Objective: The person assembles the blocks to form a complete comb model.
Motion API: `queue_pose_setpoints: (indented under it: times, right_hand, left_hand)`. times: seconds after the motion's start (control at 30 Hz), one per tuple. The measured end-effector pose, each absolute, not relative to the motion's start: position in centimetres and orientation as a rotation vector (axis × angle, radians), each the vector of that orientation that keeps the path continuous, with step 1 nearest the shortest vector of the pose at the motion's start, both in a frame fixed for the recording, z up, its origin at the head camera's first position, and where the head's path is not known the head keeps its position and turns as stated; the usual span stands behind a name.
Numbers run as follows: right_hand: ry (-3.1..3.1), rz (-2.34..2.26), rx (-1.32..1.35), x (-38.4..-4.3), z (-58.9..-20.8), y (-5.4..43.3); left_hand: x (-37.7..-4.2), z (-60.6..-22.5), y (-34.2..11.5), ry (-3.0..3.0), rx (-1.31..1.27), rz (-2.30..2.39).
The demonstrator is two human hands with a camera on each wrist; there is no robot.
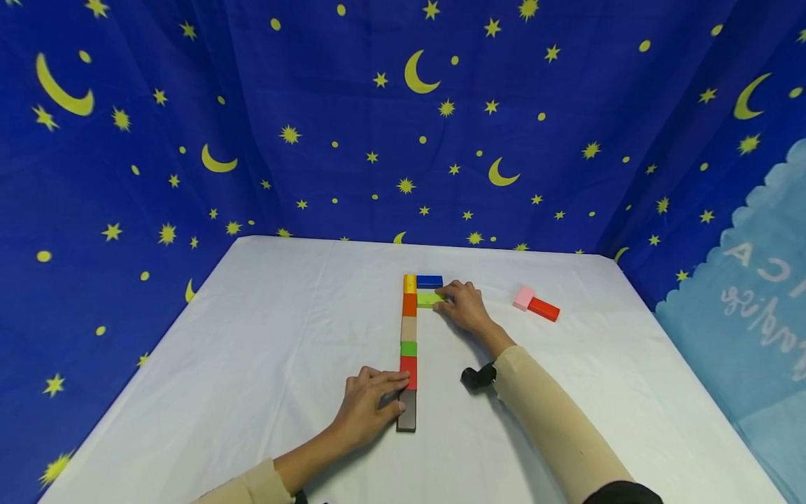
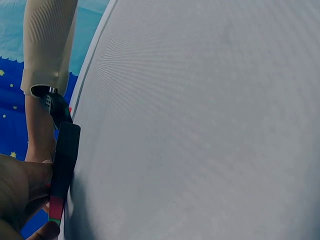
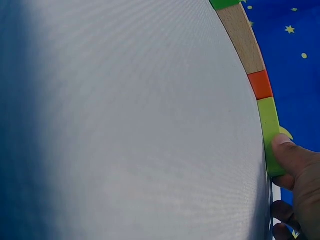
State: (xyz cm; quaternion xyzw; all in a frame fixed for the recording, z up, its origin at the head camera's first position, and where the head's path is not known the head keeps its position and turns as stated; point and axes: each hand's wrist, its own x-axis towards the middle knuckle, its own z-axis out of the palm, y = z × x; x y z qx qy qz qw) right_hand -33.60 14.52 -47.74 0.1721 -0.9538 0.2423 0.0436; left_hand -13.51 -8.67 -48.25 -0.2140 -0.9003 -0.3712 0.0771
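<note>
A column of blocks runs up the table: yellow [image 1: 410, 283] at the far end, then orange [image 1: 410, 304], bare wood [image 1: 408, 329], green [image 1: 408, 348], red [image 1: 412, 374] and dark grey [image 1: 408, 411]. My left hand [image 1: 367, 406] lies at the near end, forefinger on the red block and thumb against the dark grey one. A blue block [image 1: 429, 281] extends rightward from the yellow one. Just nearer sits a lime green block [image 1: 427, 300], its left end at the column. My right hand [image 1: 464, 306] pinches its right end, thumb on the near side [image 3: 287, 150].
Off to the right, a pink block [image 1: 523, 298] touches a red block [image 1: 544, 309]. A black wrist camera [image 1: 478, 378] juts from the right sleeve. Blue star-patterned cloth [image 1: 415, 154] hangs behind the white-covered table [image 1: 302, 329].
</note>
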Motion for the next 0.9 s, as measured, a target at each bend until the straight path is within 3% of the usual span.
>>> queue_pose_setpoints:
  times: [0.4, 0.9]
  right_hand:
    - [-2.835, 0.815, 0.46, -32.9, -47.0, 16.6]
    - [-2.763, 0.713, 0.068, -30.1, -46.1, 29.1]
  left_hand:
    - [-13.4, -48.0, -8.4, -2.68, -0.648, -1.125]
    - [-13.3, -47.9, -8.5, -2.687, -0.636, -1.132]
